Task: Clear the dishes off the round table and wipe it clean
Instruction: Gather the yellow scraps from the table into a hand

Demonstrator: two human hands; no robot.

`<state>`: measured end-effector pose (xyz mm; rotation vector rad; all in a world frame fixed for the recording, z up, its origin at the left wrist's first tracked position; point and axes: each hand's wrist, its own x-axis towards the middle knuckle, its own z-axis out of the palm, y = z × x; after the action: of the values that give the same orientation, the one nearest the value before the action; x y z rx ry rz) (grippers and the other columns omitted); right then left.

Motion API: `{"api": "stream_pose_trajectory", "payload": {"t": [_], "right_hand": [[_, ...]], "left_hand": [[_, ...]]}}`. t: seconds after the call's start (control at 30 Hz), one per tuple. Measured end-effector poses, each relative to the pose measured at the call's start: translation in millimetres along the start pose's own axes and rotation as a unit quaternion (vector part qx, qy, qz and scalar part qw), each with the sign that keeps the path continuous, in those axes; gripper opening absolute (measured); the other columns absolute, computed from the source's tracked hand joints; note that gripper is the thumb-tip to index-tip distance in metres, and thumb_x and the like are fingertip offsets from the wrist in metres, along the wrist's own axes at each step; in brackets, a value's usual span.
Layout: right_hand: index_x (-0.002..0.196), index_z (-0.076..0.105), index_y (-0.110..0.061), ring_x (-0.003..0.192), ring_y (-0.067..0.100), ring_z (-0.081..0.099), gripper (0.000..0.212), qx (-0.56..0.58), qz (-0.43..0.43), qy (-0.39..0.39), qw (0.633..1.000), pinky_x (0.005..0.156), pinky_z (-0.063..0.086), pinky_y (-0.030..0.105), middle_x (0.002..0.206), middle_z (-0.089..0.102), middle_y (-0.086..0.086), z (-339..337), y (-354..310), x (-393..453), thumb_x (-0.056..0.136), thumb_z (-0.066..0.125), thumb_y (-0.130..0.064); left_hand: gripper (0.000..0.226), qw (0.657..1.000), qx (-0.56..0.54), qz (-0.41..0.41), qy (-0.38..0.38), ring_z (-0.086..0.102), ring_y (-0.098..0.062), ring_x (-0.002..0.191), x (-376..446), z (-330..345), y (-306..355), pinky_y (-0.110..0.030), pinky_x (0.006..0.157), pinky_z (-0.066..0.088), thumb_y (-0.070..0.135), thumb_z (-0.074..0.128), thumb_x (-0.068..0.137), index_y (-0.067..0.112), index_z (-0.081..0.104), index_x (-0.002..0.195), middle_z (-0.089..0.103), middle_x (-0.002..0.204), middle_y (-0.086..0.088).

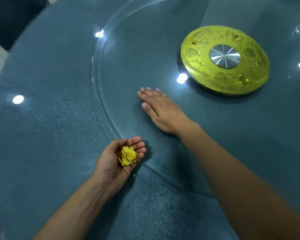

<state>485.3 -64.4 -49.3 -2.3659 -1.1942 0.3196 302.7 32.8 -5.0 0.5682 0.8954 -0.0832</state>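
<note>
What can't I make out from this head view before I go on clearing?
- Table: far and right parts cut off by the frame edges, so any dishes there are unseen.
- Right hand: motion-blurred; whether the palm touches the glass turntable is unclear.
- Yellow scraps in the cupped left hand: too small to identify.
- Gold hub: surface markings unreadable.

I am watching through one wide-angle camera worn on the head, looking forward and steeply down at the round worktop [42, 135] from close above, taking in both forearms and the glass turntable [128, 66] ahead.
</note>
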Motion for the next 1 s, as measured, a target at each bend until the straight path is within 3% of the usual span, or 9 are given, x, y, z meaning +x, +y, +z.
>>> {"api": "stream_pose_trajectory", "payload": {"t": [0.13, 0.23, 0.3, 0.4, 0.63, 0.73, 0.8, 0.9, 1.0], "right_hand": [[0.145, 0.050, -0.009, 0.147, 0.013, 0.034, 0.048, 0.046, -0.079, -0.044, 0.995, 0.125, 0.018, 0.032, 0.153, 0.046, 0.005, 9.3, -27.1, -62.9, 0.106, 0.036, -0.031], [0.136, 0.061, -0.011, 0.139, 0.009, 0.046, 0.039, 0.116, -0.017, 0.046, 0.992, 0.119, 0.032, 0.033, 0.143, 0.057, 0.002, -5.7, -15.0, -74.2, 0.104, 0.044, -0.024], [0.141, 0.056, -0.013, 0.142, 0.012, 0.042, 0.042, 0.097, 0.035, 0.093, 0.990, 0.120, 0.030, 0.036, 0.148, 0.052, 0.003, -15.1, -0.4, -53.5, 0.104, 0.043, -0.027], [0.152, 0.040, -0.015, 0.151, 0.016, 0.025, 0.056, 0.030, 0.059, 0.030, 0.997, 0.125, 0.014, 0.037, 0.160, 0.035, 0.005, -11.4, 10.0, -19.6, 0.103, 0.030, -0.039], [0.149, 0.045, -0.010, 0.149, 0.014, 0.030, 0.052, 0.011, -0.051, -0.008, 0.999, 0.125, 0.016, 0.034, 0.157, 0.040, 0.004, 21.4, -37.2, -106.7, 0.105, 0.031, -0.034], [0.148, 0.045, -0.008, 0.147, 0.015, 0.033, 0.047, 0.055, 0.100, 0.185, 0.976, 0.124, 0.020, 0.036, 0.156, 0.042, 0.005, 13.4, -30.9, -165.3, 0.106, 0.036, -0.025], [0.154, 0.035, -0.009, 0.151, 0.017, 0.025, 0.054, 0.031, 0.295, 0.295, 0.908, 0.125, 0.014, 0.039, 0.161, 0.034, 0.006, 10.2, -17.9, -193.7, 0.105, 0.033, -0.032], [0.159, 0.019, -0.008, 0.154, 0.021, 0.011, 0.068, -0.024, 0.472, 0.281, 0.836, 0.126, 0.004, 0.042, 0.166, 0.018, 0.010, 18.5, -7.7, -197.3, 0.102, 0.022, -0.045], [0.156, 0.026, -0.004, 0.153, 0.023, 0.015, 0.067, -0.012, 0.443, 0.278, 0.852, 0.126, 0.003, 0.042, 0.164, 0.024, 0.013, 32.5, -20.7, -162.7, 0.102, 0.021, -0.043]], "left_hand": [[0.051, 1.000, -0.007, -0.006, 0.002, 0.071, -0.021, 0.060, 0.5, -3.4, 2.5, -0.022, 0.054, 0.059, 0.015, 0.039, 0.100, -0.001, 0.078, 0.070, 0.072, 0.076, -0.016], [0.053, 1.000, -0.007, -0.007, 0.001, 0.070, -0.020, 0.058, -2.0, -5.9, -0.1, -0.022, 0.053, 0.058, 0.015, 0.039, 0.100, -0.001, 0.078, 0.069, 0.072, 0.074, -0.015], [0.052, 1.000, -0.001, -0.005, 0.003, 0.071, -0.020, 0.059, -5.0, -8.6, -4.4, -0.022, 0.054, 0.058, 0.014, 0.039, 0.099, -0.001, 0.078, 0.069, 0.073, 0.075, -0.015], [0.052, 1.000, 0.010, -0.014, 0.011, 0.071, -0.020, 0.061, -11.3, -16.6, -13.2, -0.023, 0.056, 0.058, 0.014, 0.039, 0.099, -0.001, 0.078, 0.069, 0.073, 0.076, -0.015], [0.050, 0.997, 0.028, -0.070, 0.014, 0.071, -0.022, 0.061, -21.2, -40.0, -28.2, -0.025, 0.055, 0.060, 0.016, 0.040, 0.099, -0.002, 0.078, 0.073, 0.072, 0.079, -0.018], [0.050, 0.993, 0.054, -0.110, 0.001, 0.072, -0.024, 0.062, -22.7, -45.0, -30.3, -0.027, 0.055, 0.061, 0.015, 0.039, 0.100, -0.004, 0.078, 0.075, 0.073, 0.081, -0.020], [0.050, 0.989, 0.071, -0.130, -0.011, 0.073, -0.025, 0.063, -22.5, -47.2, -29.1, -0.028, 0.057, 0.062, 0.014, 0.038, 0.100, -0.005, 0.078, 0.078, 0.073, 0.082, -0.021], [0.050, 0.985, 0.085, -0.145, -0.025, 0.074, -0.027, 0.067, -19.5, -47.4, -25.6, -0.030, 0.060, 0.063, 0.014, 0.037, 0.100, -0.007, 0.078, 0.081, 0.073, 0.086, -0.022], [0.052, 0.982, 0.095, -0.158, -0.035, 0.075, -0.027, 0.069, -17.4, -46.7, -25.6, -0.032, 0.063, 0.063, 0.014, 0.035, 0.101, -0.008, 0.077, 0.080, 0.074, 0.086, -0.022]]}}
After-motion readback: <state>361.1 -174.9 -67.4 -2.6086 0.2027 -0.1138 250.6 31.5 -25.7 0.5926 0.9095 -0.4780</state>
